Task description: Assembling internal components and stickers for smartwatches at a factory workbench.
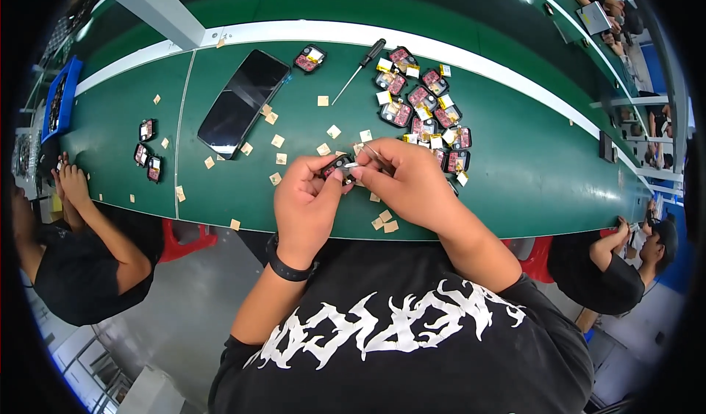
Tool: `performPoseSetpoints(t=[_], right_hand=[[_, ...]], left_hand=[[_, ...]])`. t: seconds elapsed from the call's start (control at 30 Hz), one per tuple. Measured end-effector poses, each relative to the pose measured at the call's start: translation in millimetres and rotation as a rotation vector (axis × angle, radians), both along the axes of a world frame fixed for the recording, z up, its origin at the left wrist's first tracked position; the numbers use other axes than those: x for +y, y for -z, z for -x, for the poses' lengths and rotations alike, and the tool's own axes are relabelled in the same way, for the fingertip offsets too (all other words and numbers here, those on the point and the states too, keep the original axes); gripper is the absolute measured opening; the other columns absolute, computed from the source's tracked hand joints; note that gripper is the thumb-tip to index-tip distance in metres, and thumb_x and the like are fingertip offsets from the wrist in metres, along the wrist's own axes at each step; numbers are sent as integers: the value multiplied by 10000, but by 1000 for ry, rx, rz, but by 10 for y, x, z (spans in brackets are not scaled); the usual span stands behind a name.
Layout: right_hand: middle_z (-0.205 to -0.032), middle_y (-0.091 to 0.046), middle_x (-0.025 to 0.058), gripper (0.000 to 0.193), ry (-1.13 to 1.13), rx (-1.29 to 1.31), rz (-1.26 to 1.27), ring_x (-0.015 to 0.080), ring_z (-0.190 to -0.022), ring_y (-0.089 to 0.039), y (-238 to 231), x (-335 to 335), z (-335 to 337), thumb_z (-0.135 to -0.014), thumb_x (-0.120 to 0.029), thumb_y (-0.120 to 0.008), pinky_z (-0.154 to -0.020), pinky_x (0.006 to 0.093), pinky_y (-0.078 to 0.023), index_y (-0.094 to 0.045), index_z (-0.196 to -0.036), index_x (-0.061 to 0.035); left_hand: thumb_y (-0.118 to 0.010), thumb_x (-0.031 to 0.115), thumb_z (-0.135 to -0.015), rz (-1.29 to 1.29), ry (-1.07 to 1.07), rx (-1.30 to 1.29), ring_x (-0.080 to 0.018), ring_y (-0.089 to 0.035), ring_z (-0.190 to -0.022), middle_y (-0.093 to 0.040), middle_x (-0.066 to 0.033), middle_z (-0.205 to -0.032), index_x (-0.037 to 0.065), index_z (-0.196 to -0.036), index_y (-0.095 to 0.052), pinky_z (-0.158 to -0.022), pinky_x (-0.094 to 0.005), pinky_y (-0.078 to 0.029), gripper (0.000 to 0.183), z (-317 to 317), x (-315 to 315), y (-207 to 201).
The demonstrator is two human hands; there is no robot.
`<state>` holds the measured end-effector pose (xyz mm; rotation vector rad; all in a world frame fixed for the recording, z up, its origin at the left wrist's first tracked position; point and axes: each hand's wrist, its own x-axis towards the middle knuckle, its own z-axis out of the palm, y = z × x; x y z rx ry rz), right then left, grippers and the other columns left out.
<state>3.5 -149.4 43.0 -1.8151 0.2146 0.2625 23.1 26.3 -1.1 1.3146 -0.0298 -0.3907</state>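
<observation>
Above the near edge of the green table, my left hand (303, 197) is closed round a small black device housing (336, 165) with a red circuit board inside. Fingers of my right hand (418, 184) pinch a thin metal tool that looks like tweezers (369, 150). Its tip is hidden by the fingers. Between the two hands a small pale piece (354, 165) shows at the housing; its kind is too small to tell. Small beige squares (323, 149) lie scattered around my hands. Just beyond my right hand lies a cluster of open black housings (422, 96) with red boards and silver battery pouches.
A screwdriver (360, 70) lies beside the cluster, and a large dark phone (244, 104) lies left of it. One more housing (309, 58) sits by the far ledge. Several housings (154, 168) lie farther left, near a co-worker's hands (72, 186). A blue bin (62, 99) stands far left.
</observation>
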Motion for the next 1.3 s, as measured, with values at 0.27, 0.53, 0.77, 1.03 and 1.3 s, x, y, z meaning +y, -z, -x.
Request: performPoseSetpoints(t=[0.27,0.53,0.77,1.03,1.3], right_hand=[[-709,-641,16,147,43,-49,-119,53,-601,-528,229,38,97,-897,-78,-729,-524,255,-419,-614,-908,13],[-654,-612,20,182,-22,-141,198,52,-577,-502,102,45,43,-891,-104,-758,-504,256,-399,-612,-873,4],[-650,-624,26,127,52,-25,26,41,-573,-491,14,56,67,-889,-74,-742,-504,248,-390,-665,-917,23],[-707,-654,4,114,1,-48,157,35,-626,-523,-2,84,42,-875,-64,-784,-546,232,-420,-760,-941,25],[-758,-686,97,146,5,-7,174,105,-659,-597,22,95,-19,-883,-107,-782,-584,285,-460,-754,-928,29]], left_hand=[[-610,-55,-969,5,-37,16,-128,-714,-862,-701,-113,-1017,-55,-1109,-571,-749,-245,-581,146,1,21,24],[-617,-54,-964,10,-42,-31,-23,-583,-725,-670,-49,-947,-34,-1089,-575,-595,-182,-449,133,42,-4,61],[-617,-49,-969,46,-35,-28,-28,-595,-745,-671,-48,-948,-33,-1086,-575,-601,-185,-459,126,32,1,89],[-605,-56,-976,18,-17,-43,-42,-622,-789,-676,-54,-963,-37,-1101,-574,-642,-186,-483,130,27,17,95],[-581,-55,-987,33,15,-90,-68,-646,-849,-690,-69,-1013,-46,-1159,-584,-697,-211,-508,172,37,60,80]])
